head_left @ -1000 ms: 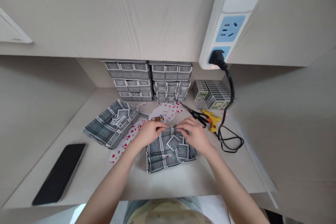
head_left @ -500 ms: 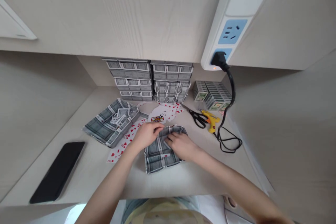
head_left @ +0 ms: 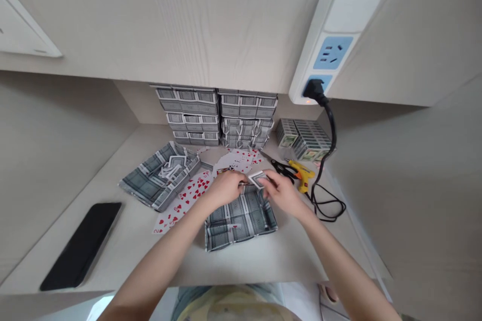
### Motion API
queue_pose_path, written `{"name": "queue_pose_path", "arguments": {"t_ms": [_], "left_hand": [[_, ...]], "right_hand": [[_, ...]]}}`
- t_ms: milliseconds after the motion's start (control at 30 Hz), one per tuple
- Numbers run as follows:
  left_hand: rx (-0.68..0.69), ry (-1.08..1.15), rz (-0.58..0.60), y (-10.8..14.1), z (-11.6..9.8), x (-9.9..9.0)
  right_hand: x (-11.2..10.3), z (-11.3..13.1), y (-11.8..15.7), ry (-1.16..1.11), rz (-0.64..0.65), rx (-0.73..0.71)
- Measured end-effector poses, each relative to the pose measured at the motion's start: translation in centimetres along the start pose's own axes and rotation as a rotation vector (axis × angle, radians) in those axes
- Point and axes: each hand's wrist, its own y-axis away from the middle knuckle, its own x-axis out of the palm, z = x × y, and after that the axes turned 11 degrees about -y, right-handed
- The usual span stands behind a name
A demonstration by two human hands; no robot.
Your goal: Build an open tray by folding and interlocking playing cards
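The right hand [head_left: 280,191] pinches a folded card [head_left: 258,179] above the far edge of the card tray [head_left: 241,215], near the table's front edge. The left hand's [head_left: 228,187] fingers are curled nearly closed at that edge, their grip hard to make out.

On the desktop [head_left: 226,271], the smartphone [head_left: 82,246] lies far left, then 1 card tray [head_left: 160,178] with folded cards [head_left: 173,166] inside; 2 stacks of card boxes [head_left: 220,115] stand behind. Scissors [head_left: 280,168] and a glue gun [head_left: 304,173] lie right, before card packs [head_left: 303,138].
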Motion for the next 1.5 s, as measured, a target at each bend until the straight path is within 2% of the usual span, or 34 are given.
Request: {"name": "queue_pose_path", "arguments": {"t_ms": [67, 167, 367, 733, 933, 1067, 1500], "left_hand": [[-0.014, 0.035, -0.024, -0.1, 0.0, 0.8], [-0.036, 0.076, -0.045, 0.1, 0.2, 1.3], [-0.042, 0.049, -0.029, 0.1, 0.2, 1.3], [-0.034, -0.040, -0.021, 0.2, -0.3, 1.2], [0.001, 0.040, -0.030, 0.4, 0.0, 1.4], [-0.034, 0.080, -0.016, 0.5, 0.4, 1.8], [-0.044, 0.084, -0.027, 0.6, 0.5, 2.0]], "right_hand": [[-1.2, -0.4, -0.2, 0.122, -0.040, -0.079], [-2.3, -0.9, -0.5, 0.242, 0.018, -0.137], [-2.2, -0.9, -0.8, 0.345, 0.126, -0.134], [-2.5, -0.4, -1.3, 0.413, 0.211, -0.105], [-1.7, 0.0, -2.0, 0.509, 0.283, -0.136], [-1.7, 0.2, -2.5, 0.537, 0.314, -0.168], [-3.4, 0.1, -2.6, 0.470, 0.309, -0.109]]}}
